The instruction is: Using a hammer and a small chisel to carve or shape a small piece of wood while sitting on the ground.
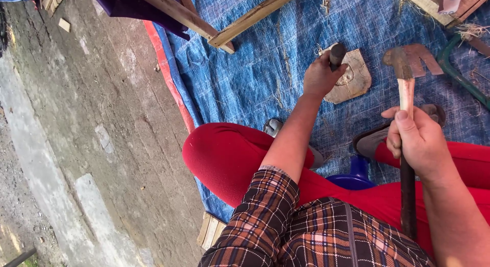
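Note:
My left hand (319, 75) is closed around a dark round tool handle (337, 55), holding it upright against a flat piece of wood (357, 81) that lies on the blue tarp (245, 73). My right hand (416, 142) grips the long wooden shaft of a hammer (407, 91). The hammer's rusty head (411, 60) points away from me, raised to the right of the wood piece. I sit with red trousers (224, 155) and a plaid shirt, knees bent over the tarp.
Wooden slats (214, 27) of a frame cross the tarp at the top. A green hose (459, 75) curves at the right. A blue stool edge (354, 178) shows between my legs. Bare concrete ground (92, 134) lies to the left, with a small wood block (210, 231) near my elbow.

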